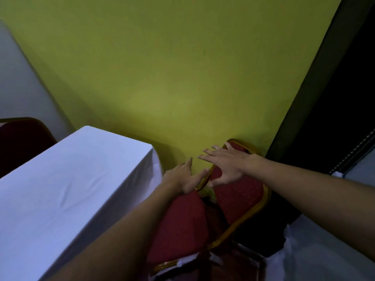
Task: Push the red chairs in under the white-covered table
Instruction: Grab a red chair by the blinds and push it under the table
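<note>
Head view: left hand [185, 177], fingers straight, rests at the near chair [182, 226]'s rim; right hand [227, 165] spreads open over the far chair [239, 195], gripping nothing, apparently set to push both toward the table [60, 189], left of the hands.

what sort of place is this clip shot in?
Likely a banquet or function room, going by the furniture: a gold-framed red chair by the yellow-green wall, a second red chair at far left, and a white-covered table.
</note>
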